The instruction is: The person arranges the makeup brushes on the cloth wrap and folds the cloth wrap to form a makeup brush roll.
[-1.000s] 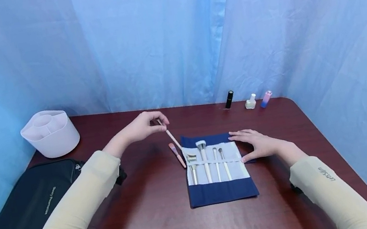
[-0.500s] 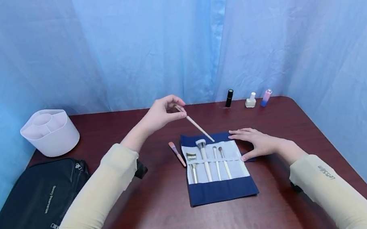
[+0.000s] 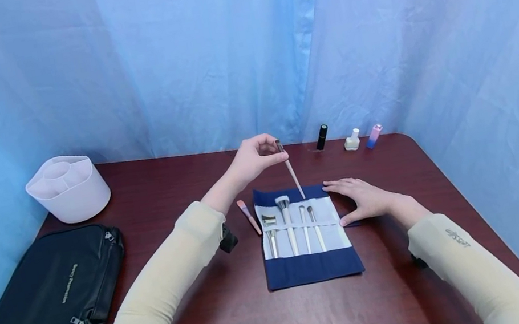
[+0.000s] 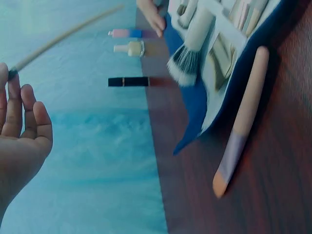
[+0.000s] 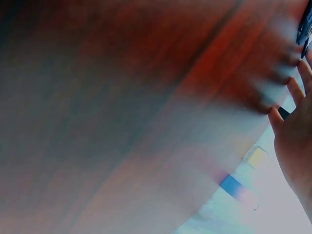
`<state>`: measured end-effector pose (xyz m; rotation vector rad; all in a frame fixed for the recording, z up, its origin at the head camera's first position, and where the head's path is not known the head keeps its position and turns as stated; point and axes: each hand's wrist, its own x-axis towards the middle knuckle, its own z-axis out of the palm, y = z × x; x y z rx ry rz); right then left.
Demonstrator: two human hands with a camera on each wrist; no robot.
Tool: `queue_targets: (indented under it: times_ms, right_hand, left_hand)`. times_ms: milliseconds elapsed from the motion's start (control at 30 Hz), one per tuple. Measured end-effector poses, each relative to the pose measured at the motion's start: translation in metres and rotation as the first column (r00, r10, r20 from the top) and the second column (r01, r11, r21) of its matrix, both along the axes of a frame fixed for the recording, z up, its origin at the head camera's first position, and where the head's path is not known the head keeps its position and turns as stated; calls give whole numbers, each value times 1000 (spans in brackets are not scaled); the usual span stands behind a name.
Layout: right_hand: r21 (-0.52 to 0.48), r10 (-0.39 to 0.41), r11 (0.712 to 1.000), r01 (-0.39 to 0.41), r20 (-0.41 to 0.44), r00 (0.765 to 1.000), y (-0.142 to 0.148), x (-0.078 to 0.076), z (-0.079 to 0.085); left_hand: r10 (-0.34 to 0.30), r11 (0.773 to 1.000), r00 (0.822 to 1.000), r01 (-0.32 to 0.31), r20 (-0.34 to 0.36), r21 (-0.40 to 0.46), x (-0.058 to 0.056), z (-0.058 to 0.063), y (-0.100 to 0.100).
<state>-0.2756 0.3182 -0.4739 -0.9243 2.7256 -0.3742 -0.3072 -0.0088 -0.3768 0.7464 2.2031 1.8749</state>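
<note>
My left hand (image 3: 259, 157) pinches a slim makeup brush (image 3: 296, 180) near its dark bristle end. The pale handle slants down over the top flap of a navy and white brush roll (image 3: 315, 268). The left wrist view also shows this brush (image 4: 68, 37) between the fingertips. In the roll, a fluffy white brush (image 3: 289, 229), a gold-headed tool (image 3: 271, 236) and two thin brushes sit under a white band. My right hand (image 3: 362, 199) rests on the roll's right edge, fingers extended. A small pink brush (image 3: 249, 217) lies on the table left of the roll.
A white divided organizer (image 3: 68, 190) stands at the back left, with a black zip case (image 3: 44, 298) in front of it. Along the back right stand a black tube (image 3: 322, 137), a nail polish bottle (image 3: 352, 140) and a pink-blue tube (image 3: 375, 136).
My left hand has moved right with the brush, from beside the roll's left edge to above its top flap. The brush now hangs more upright. My right hand has stayed in place.
</note>
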Motion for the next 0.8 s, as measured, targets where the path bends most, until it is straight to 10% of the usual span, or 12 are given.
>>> queue_targets:
  times_ms: [800]
  right_hand:
    - [-68,13,998,-3,157,987,3,-9,7]
  left_hand:
    - [209,974,972,-216,111,63,5,-54,65]
